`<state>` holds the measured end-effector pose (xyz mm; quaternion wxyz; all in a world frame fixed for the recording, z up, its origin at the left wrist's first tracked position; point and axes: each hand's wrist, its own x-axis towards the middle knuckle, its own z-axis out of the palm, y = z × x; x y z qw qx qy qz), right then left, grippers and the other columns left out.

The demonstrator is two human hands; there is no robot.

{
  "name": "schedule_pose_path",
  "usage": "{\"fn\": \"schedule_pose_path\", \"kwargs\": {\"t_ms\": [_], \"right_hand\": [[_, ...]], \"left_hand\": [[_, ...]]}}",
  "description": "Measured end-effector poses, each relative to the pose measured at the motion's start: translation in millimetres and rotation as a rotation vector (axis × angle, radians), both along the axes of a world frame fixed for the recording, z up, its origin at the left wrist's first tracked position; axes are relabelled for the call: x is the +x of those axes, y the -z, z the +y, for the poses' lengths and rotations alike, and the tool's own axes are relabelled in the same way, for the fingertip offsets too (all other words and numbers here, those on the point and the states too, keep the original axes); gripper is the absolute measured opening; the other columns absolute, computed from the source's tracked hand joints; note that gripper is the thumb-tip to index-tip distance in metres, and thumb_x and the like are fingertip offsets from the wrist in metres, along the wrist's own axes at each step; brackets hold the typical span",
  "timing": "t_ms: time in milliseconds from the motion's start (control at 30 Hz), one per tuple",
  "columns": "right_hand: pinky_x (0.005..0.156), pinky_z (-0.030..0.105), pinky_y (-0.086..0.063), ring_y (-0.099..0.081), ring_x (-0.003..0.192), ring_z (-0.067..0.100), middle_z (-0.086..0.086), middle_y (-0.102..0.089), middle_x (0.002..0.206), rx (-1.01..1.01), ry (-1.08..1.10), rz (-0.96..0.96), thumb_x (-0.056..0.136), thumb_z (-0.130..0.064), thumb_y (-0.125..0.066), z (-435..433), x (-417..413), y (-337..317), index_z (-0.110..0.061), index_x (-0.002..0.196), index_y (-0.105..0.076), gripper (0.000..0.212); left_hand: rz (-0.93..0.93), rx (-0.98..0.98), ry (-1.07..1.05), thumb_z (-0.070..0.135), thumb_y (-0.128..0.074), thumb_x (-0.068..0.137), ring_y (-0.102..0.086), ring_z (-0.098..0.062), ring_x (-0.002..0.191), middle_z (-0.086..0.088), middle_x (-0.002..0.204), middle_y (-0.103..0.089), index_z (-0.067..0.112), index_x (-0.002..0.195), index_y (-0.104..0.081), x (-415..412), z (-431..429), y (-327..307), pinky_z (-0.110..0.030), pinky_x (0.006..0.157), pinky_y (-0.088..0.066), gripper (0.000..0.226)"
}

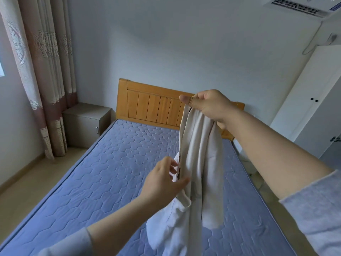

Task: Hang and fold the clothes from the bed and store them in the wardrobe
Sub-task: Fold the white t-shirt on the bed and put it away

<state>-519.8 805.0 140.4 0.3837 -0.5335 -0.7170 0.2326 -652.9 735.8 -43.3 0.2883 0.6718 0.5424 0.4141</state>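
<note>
A cream-coloured garment (199, 163) with a white lining hangs in the air above the bed (103, 172). My right hand (208, 105) grips its top edge, raised in front of the wooden headboard (151, 106). Lower down, my left hand (164, 180) pinches the garment's left edge between thumb and fingers. The cloth's lower end droops to the bottom of the view over the blue quilted mattress. The white wardrobe (311, 100) stands at the right with its doors closed.
A grey bedside cabinet (85, 122) sits left of the headboard, beside long pinkish curtains (40, 71). An air conditioner (299, 6) is mounted high on the right. Bare floor (24, 185) runs along the bed's left side.
</note>
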Motion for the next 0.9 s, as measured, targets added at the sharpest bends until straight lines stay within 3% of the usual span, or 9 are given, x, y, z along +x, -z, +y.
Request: {"fn": "schedule_pose_path", "kwargs": {"t_ms": [100,167,233,333,400,500,600,700,900], "right_hand": [[0.071,0.019,-0.037,-0.049,0.079,0.005,-0.005,-0.054,0.076,-0.035,-0.005,0.080,0.077,-0.054,-0.071,-5.0,8.4,-4.3,-0.012,0.081,-0.065,0.042],[0.074,0.022,-0.038,-0.050,0.086,0.008,-0.001,-0.056,0.083,-0.025,-0.009,0.107,0.070,-0.058,-0.071,-9.4,17.0,-8.4,-0.012,0.081,-0.065,0.047],[0.072,0.024,-0.038,-0.049,0.079,0.009,-0.001,-0.054,0.077,0.006,0.010,0.101,0.067,-0.058,-0.073,-12.1,30.6,-10.6,-0.012,0.079,-0.063,0.048],[0.052,0.013,-0.036,-0.044,0.052,-0.001,-0.016,-0.048,0.054,0.029,0.076,0.079,0.075,-0.047,-0.077,-10.9,58.3,-8.3,-0.015,0.076,-0.060,0.036],[0.053,0.012,-0.039,-0.049,0.054,-0.001,-0.017,-0.053,0.055,-0.027,0.092,0.123,0.073,-0.043,-0.079,-9.0,75.7,1.1,-0.013,0.082,-0.062,0.036],[0.078,0.028,-0.043,-0.055,0.081,0.014,-0.001,-0.062,0.082,-0.138,0.123,0.192,0.062,-0.047,-0.079,-7.6,96.1,23.3,-0.009,0.098,-0.064,0.055],[0.098,0.037,-0.044,-0.059,0.102,0.021,0.006,-0.067,0.096,-0.237,0.169,0.219,0.052,-0.057,-0.076,-8.1,108.9,43.8,-0.008,0.099,-0.065,0.069],[0.101,0.042,-0.044,-0.063,0.101,0.027,0.015,-0.069,0.099,-0.321,0.166,0.234,0.047,-0.064,-0.075,-8.3,119.8,61.2,-0.010,0.089,-0.065,0.069],[0.098,0.039,-0.051,-0.070,0.100,0.027,0.015,-0.074,0.103,-0.480,0.075,0.222,0.060,-0.053,-0.075,-7.6,140.8,84.8,-0.004,0.109,-0.070,0.069]], "left_hand": [[0.027,-0.064,-0.019,0.034,-0.065,0.083,-0.058,-0.013,0.082,0.011,0.092,-0.057,0.024,0.093,-0.048,8.1,8.3,15.9,-0.026,0.067,-0.044,0.022],[0.027,-0.055,-0.015,0.018,-0.058,0.086,-0.052,-0.020,0.068,0.006,0.072,-0.055,0.020,0.076,-0.042,6.2,15.4,24.2,-0.031,0.060,-0.037,0.019],[0.027,-0.021,-0.024,0.012,-0.058,0.086,-0.041,-0.017,0.057,0.005,0.059,-0.045,0.020,0.067,-0.037,-1.2,20.8,28.3,-0.032,0.055,-0.031,0.029],[-0.056,-0.046,-0.035,0.012,-0.064,0.087,-0.047,-0.008,0.051,0.007,0.056,-0.051,0.020,0.069,-0.051,-21.2,33.5,21.2,-0.029,0.056,-0.038,0.024],[-0.076,-0.064,-0.074,0.018,-0.066,0.088,-0.049,-0.007,0.054,0.007,0.060,-0.055,0.017,0.073,-0.059,-37.4,43.7,9.4,-0.024,0.055,-0.038,0.016],[-0.219,-0.143,-0.040,0.026,-0.064,0.091,-0.049,-0.015,0.062,0.000,0.067,-0.055,0.010,0.079,-0.063,-56.9,53.1,-6.7,-0.023,0.054,-0.039,0.019],[-0.264,-0.309,0.083,0.033,-0.066,0.089,-0.049,-0.019,0.068,-0.008,0.076,-0.054,0.009,0.085,-0.063,-70.8,52.0,-15.4,-0.025,0.054,-0.037,0.025],[-0.319,-0.429,0.199,0.039,-0.073,0.075,-0.051,-0.023,0.075,-0.010,0.082,-0.056,0.009,0.092,-0.065,-85.4,51.8,-24.5,-0.030,0.062,-0.038,0.036],[-0.372,-0.607,0.382,0.035,-0.079,0.074,-0.067,-0.024,0.087,-0.012,0.100,-0.070,0.012,0.095,-0.073,-105.2,59.6,-33.9,-0.035,0.077,-0.057,0.032]]}}
